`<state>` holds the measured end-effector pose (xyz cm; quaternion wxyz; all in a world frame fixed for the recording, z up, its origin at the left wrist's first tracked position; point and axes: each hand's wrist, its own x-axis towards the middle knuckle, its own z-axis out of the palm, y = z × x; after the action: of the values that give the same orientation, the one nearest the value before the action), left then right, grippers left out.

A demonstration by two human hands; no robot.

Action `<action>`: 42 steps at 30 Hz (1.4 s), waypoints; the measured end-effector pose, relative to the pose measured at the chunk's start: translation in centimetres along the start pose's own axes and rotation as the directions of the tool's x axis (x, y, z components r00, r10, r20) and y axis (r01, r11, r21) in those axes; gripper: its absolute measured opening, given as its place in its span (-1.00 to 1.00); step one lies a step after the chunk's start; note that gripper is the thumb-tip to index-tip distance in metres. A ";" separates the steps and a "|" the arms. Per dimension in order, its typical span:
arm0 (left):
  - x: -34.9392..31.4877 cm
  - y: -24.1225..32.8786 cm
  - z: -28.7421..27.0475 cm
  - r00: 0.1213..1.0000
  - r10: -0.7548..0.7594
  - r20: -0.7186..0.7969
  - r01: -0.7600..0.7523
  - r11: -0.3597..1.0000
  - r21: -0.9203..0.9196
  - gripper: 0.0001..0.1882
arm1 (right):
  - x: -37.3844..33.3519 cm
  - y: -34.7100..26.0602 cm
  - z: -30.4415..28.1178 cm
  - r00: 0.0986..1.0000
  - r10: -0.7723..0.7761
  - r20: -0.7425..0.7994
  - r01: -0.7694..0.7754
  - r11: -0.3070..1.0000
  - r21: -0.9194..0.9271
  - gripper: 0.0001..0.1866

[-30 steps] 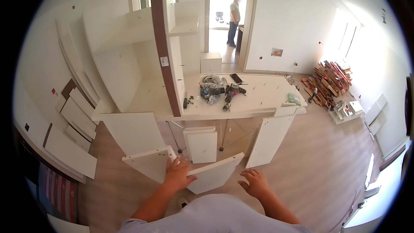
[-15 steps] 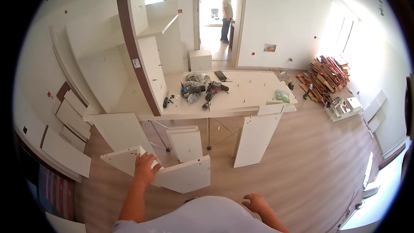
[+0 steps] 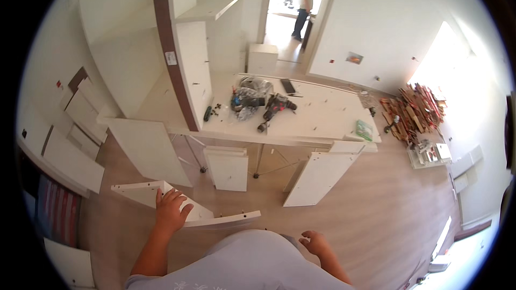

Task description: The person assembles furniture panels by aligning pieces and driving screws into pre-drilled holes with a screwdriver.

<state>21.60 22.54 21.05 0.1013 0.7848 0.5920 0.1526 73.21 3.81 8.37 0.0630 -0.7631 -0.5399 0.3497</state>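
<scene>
At the near left, white boards joined at a corner (image 3: pixel 137 195) stand on the floor, tilted. My left hand (image 3: pixel 172 207) is over their top edge, fingers wrapped down beside the corner and thumb apart. A further white board (image 3: pixel 226 218) reaches right from there, with small fittings on its edge. My right hand (image 3: pixel 315 243) hangs low beside my body, holding nothing, its fingers loosely bent and apart. Beyond the boards, a white worktop (image 3: pixel 317 113) on metal legs carries a cordless drill (image 3: pixel 277 108), clear plastic bags (image 3: pixel 251 96) and a dark phone-like slab (image 3: pixel 288 86).
White panels (image 3: pixel 321 178) lean against the worktop's front; more panels (image 3: pixel 72 156) lean along the left wall. A tall brown-edged cabinet side (image 3: pixel 174 64) rises at the worktop's left. Scrap wood (image 3: pixel 416 110) is piled at the far right. A person (image 3: pixel 304 8) stands beyond the doorway.
The right-hand board has tipped, so mostly its top edge shows now. My left hand stays on the corner. The view has swung slightly, and my right hand hangs much as before.
</scene>
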 end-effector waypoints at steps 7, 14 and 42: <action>-0.1 0.2 0.4 0.970 -0.096 -0.223 0.108 0.993 0.044 -0.42 | 14.4 -5.0 -7.2 0.957 -0.280 0.078 0.287 0.951 -0.116 -0.60; 1.2 2.5 0.0 0.852 -0.458 -0.254 0.461 0.886 -0.050 -0.26 | 37.8 -12.9 -11.6 0.831 -0.511 0.217 0.539 0.838 -0.088 -0.69; 1.8 1.8 1.0 0.830 -0.486 -0.274 0.514 0.857 0.037 -0.35 | 62.8 -33.2 -4.6 0.735 -0.661 0.151 0.621 0.568 -0.540 -0.61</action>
<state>24.00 23.80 20.92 0.0180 0.5803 0.7923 0.1878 60.94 73.19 -1.65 -0.0216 -0.5099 -0.8537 0.1034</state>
